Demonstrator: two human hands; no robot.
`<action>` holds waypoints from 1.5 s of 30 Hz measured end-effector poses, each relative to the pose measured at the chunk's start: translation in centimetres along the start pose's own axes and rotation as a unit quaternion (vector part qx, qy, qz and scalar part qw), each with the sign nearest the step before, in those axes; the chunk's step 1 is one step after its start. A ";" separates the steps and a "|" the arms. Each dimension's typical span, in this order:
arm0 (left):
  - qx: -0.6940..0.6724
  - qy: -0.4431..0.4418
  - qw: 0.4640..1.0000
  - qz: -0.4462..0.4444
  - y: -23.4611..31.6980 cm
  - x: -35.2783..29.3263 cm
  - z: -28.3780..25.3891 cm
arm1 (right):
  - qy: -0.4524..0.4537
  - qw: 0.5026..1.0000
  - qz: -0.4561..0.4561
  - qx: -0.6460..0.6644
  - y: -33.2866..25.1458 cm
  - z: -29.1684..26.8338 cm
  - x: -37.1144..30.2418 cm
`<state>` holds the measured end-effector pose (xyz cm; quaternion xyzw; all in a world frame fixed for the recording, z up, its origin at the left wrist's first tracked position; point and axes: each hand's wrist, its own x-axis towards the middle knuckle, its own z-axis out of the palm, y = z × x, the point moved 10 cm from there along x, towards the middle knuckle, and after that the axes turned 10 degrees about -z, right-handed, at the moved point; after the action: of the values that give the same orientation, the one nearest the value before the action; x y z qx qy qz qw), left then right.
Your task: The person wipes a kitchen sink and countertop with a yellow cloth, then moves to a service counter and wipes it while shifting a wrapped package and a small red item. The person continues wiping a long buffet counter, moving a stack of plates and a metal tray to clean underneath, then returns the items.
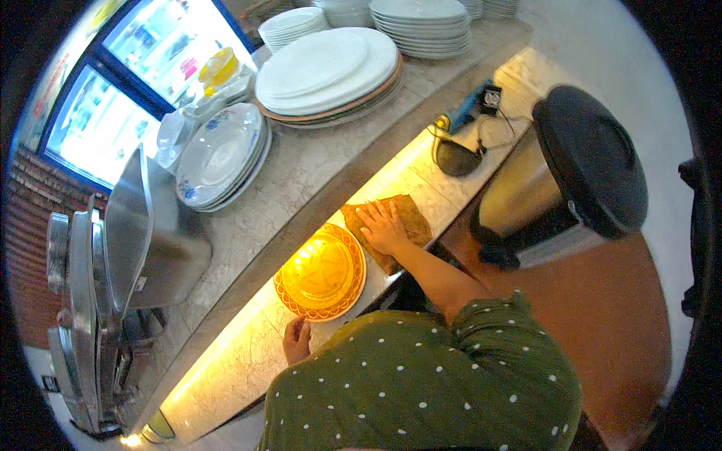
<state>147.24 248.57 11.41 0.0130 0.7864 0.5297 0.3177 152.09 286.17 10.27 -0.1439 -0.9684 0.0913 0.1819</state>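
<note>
My right hand point(382, 228) lies flat on a brown folded cloth point(410, 218), its fingers spread. The cloth rests on the narrow lit counter. Just left of it is a round plate point(353, 289) with an orange patterned rim and a shiny yellow middle, which glare partly washes out. At the plate's near edge is my left hand point(297, 342), its fingers curled and the fingertips against the rim. The underside of that grip is hidden.
Stacks of white plates point(323, 68) and flowered plates point(218, 158) stand on the raised marble ledge point(301, 184). A metal container point(158, 240) is at left. On the right are a dark-lidded steel pot point(526, 188), a brown round table point(602, 316), and a dark pouch point(456, 158) with cables.
</note>
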 end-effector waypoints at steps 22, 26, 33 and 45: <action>-0.059 0.086 0.994 -0.011 -5.6 -1.9 4.0 | 0.067 0.976 0.202 -0.056 14.8 -2.3 3.3; -0.023 0.016 0.998 0.049 -4.2 -0.8 4.3 | -0.037 0.942 0.328 -0.061 14.4 -3.0 -0.3; 0.089 0.001 0.994 0.062 -5.4 -2.7 -1.2 | -0.055 0.889 0.454 -0.037 11.4 -3.7 -6.2; -0.013 -0.097 0.994 -0.052 -30.3 -4.7 -12.6 | 0.049 0.921 0.386 0.021 -4.5 -0.6 -13.5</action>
<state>154.14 223.21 -8.79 0.0188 0.7445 0.5191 0.4195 163.27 277.76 7.44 -0.5068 -0.8257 0.1671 0.1828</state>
